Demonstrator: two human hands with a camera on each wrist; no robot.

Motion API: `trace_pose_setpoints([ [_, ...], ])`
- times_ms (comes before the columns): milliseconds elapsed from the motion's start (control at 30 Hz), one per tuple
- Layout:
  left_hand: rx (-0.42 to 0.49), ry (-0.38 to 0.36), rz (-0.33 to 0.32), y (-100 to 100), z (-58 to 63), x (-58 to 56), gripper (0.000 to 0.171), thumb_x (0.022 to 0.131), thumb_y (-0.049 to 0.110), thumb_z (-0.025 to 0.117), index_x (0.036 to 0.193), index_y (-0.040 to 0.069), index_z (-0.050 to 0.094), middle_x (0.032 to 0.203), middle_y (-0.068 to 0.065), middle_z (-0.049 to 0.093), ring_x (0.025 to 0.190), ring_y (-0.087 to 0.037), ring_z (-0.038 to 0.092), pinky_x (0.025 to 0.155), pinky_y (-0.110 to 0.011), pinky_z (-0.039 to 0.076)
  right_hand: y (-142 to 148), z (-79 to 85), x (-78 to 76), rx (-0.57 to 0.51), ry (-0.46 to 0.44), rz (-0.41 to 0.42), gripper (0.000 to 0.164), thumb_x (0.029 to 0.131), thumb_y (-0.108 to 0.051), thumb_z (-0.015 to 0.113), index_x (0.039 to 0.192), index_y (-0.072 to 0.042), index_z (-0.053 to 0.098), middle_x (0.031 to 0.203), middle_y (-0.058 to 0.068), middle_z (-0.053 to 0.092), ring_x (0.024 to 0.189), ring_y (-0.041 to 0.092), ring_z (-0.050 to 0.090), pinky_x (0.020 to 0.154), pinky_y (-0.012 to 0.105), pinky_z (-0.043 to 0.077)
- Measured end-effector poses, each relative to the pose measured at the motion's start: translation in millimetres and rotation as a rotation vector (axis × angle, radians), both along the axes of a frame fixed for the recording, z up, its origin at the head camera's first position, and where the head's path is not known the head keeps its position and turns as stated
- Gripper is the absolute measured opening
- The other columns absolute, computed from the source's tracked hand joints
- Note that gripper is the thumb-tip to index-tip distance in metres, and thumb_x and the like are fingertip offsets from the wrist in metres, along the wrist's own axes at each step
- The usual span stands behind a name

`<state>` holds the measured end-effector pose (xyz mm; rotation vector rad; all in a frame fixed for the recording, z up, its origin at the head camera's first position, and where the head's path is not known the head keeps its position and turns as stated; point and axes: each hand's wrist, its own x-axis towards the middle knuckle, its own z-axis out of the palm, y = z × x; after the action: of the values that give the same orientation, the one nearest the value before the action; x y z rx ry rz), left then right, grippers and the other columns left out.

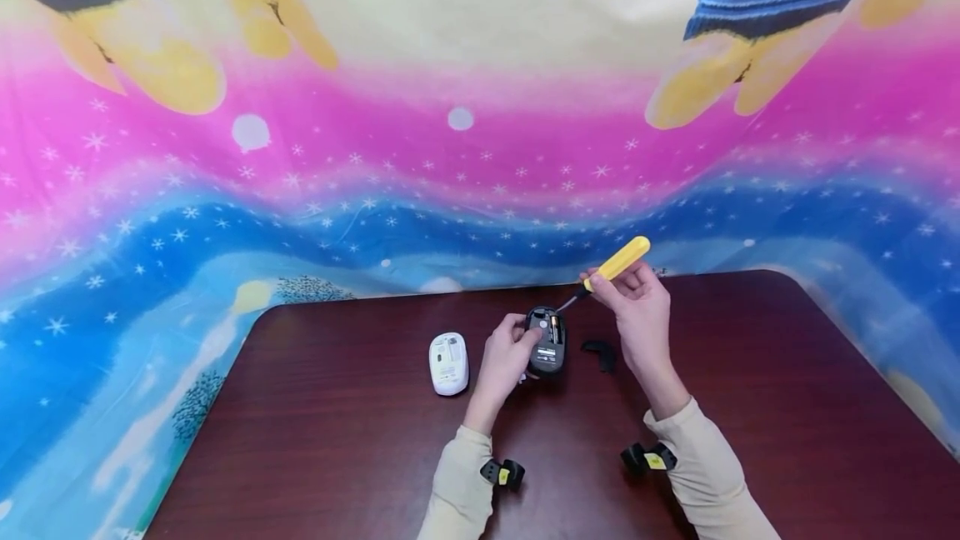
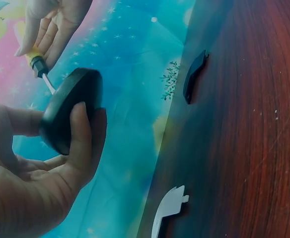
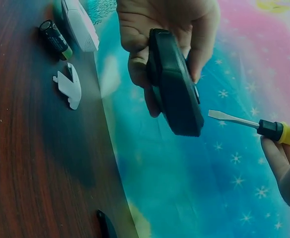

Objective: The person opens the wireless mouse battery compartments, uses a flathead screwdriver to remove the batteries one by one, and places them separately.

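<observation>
A black computer mouse (image 1: 552, 359) is gripped in my left hand (image 1: 504, 361), its underside facing up and its battery bay uncovered. One battery (image 1: 555, 329) lies in that bay, with the thumb on the mouse's underside beside it. My right hand (image 1: 643, 311) holds a flat-blade screwdriver (image 1: 624, 262) by its yellow handle. Its metal shaft (image 3: 237, 120) points at the mouse, and in the right wrist view the blade stands a little apart from the mouse's end. From the left wrist view the mouse's rounded top (image 2: 68, 111) shows, fingers wrapped beneath it.
A white mouse (image 1: 448, 367) lies upside down on the dark wooden table (image 1: 337, 423), left of the hands. A black battery cover (image 1: 602, 355) lies to the right. A white cover (image 3: 69, 90) and a loose battery (image 3: 54, 39) are also on the table. A patterned cloth (image 1: 480, 165) hangs behind.
</observation>
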<state>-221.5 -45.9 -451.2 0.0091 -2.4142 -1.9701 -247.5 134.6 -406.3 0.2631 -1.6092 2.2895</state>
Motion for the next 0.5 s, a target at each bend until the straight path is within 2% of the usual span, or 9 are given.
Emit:
trace_pose_setpoints([
  [133, -0.005, -0.002, 0.012, 1.5, 0.6, 1.1, 0.035, 0.097, 0.021, 0.065, 0.125, 0.001, 0.064, 0.093, -0.009, 0.074, 0.057, -0.012, 0.055, 0.048, -0.031, 0.051, -2.3, -1.5, -0.7, 0.001, -0.002, 0.019, 0.026, 0.094, 0.007, 0.070, 0.116, 0.007, 0.055, 0.102, 0.012, 0.077, 0.094, 0.021, 0.076, 0.083, 0.029, 0.059],
  [200, -0.009, 0.000, 0.025, 2.1, 1.8, 1.8, 0.036, 0.096, 0.022, 0.064, 0.127, 0.002, 0.064, 0.093, -0.008, 0.073, 0.055, -0.012, 0.051, 0.046, -0.026, 0.043, -3.0, -1.9, -1.2, 0.008, -0.002, 0.019, 0.027, 0.093, 0.008, 0.071, 0.116, 0.006, 0.056, 0.103, 0.015, 0.076, 0.094, 0.021, 0.076, 0.083, 0.029, 0.059],
  [267, 0.004, -0.005, 0.029, 2.5, 3.0, 2.5, 0.037, 0.097, 0.022, 0.064, 0.128, 0.003, 0.063, 0.094, -0.007, 0.072, 0.051, -0.014, 0.049, 0.044, -0.025, 0.041, -3.5, -2.2, -1.6, 0.018, 0.002, 0.016, 0.027, 0.092, 0.008, 0.072, 0.115, 0.003, 0.058, 0.103, 0.015, 0.076, 0.094, 0.022, 0.076, 0.085, 0.029, 0.059],
  [367, 0.013, -0.010, 0.029, 3.0, 4.4, 2.7, 0.037, 0.097, 0.023, 0.064, 0.129, 0.004, 0.063, 0.093, -0.006, 0.071, 0.049, -0.015, 0.047, 0.043, -0.025, 0.040, -3.8, -2.8, -1.9, 0.032, 0.015, 0.015, 0.027, 0.092, 0.009, 0.072, 0.112, -0.002, 0.060, 0.101, 0.010, 0.077, 0.095, 0.023, 0.076, 0.088, 0.030, 0.058],
  [500, 0.010, -0.023, 0.023, 3.8, 4.5, 3.0, 0.037, 0.097, 0.024, 0.064, 0.129, 0.005, 0.062, 0.092, -0.004, 0.070, 0.049, -0.015, 0.046, 0.044, -0.025, 0.040, -4.2, -3.6, -1.3, 0.051, 0.039, 0.021, 0.026, 0.091, 0.010, 0.072, 0.111, -0.004, 0.062, 0.099, 0.004, 0.077, 0.095, 0.021, 0.075, 0.091, 0.031, 0.057],
])
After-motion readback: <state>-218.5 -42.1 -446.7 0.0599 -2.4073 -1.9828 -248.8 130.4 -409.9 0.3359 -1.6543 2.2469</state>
